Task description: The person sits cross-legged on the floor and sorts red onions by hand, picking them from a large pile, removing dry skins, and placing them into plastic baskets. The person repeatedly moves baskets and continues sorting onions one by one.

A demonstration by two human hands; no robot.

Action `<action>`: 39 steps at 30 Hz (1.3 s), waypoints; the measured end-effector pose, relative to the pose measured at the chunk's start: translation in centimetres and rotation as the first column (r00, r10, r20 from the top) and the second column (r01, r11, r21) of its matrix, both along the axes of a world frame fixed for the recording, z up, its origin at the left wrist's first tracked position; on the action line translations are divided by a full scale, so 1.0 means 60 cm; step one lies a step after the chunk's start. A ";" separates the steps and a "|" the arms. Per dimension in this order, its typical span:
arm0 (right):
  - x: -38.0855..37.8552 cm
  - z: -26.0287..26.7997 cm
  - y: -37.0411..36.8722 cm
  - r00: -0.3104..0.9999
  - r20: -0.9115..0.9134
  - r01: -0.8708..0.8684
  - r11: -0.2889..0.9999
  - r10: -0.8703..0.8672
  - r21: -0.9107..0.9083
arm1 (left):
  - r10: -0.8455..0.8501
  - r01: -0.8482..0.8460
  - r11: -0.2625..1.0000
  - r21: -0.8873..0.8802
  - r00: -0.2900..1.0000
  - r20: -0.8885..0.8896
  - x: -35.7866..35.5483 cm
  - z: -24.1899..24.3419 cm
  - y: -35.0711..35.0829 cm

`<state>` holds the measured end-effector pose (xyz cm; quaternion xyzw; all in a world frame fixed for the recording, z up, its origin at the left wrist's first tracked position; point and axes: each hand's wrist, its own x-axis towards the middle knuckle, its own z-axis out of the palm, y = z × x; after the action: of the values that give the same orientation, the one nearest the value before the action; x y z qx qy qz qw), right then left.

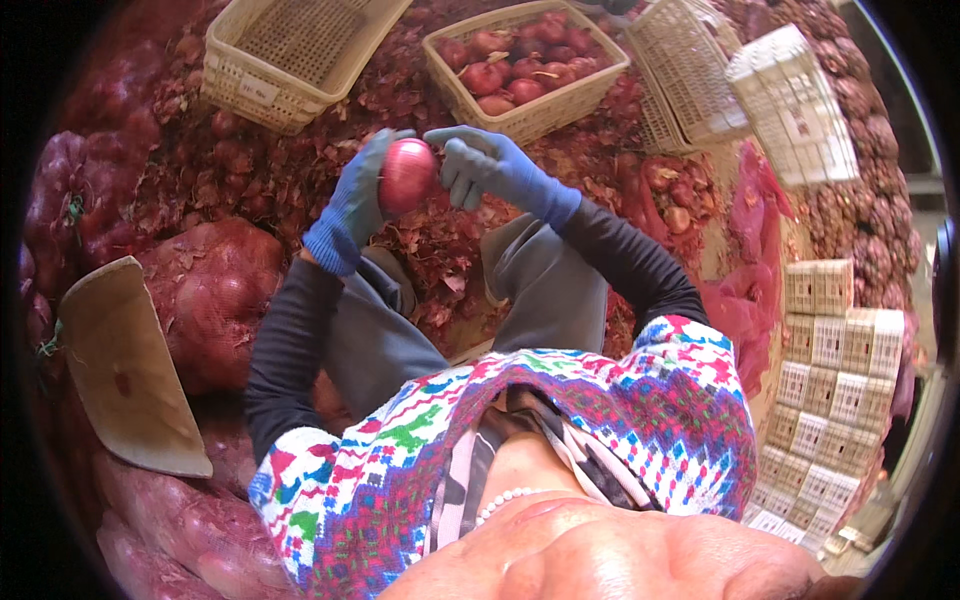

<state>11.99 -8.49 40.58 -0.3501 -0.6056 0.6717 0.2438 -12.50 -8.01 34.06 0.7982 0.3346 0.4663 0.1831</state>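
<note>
My left hand [360, 191], in a blue knit glove with a grey coated palm, holds a red onion [407, 176] upright between thumb and fingers. Just right of the onion is my right hand [484, 161], gloved alike, its fingers bent and partly spread, with nothing seen in it. Beyond the hands stands a cream plastic basket filled with red onions [525, 91]. Onions and loose red skins [442, 266] lie on the ground below my hands and between my legs.
Another cream basket [300, 112] stands at the upper left, with stacked ones [690, 75] at the upper right. Full mesh onion sacks [217, 300] and a curved board [131, 367] are on the left. Many stacked baskets [817, 397] and red netting [750, 292] lie to the right.
</note>
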 end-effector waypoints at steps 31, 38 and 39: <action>0.065 -0.240 -0.053 0.797 -0.168 0.590 0.807 -0.580 0.014 | 0.078 0.013 0.393 -0.920 0.996 0.047 0.202 -0.133 -0.101; 0.137 -0.194 0.075 0.947 -0.011 0.321 0.945 -0.321 0.066 | -0.171 0.020 0.351 -0.936 0.984 -0.043 0.196 -0.119 -0.037; 0.149 -0.189 0.097 0.954 -0.043 0.300 0.946 -0.297 0.125 | -0.218 0.081 0.509 -0.857 0.975 -0.038 0.201 -0.124 -0.010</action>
<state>20.94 -2.67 29.23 -0.4132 -0.5854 0.5901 0.3721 -0.44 -8.62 26.60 0.6634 0.4611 0.1685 0.5646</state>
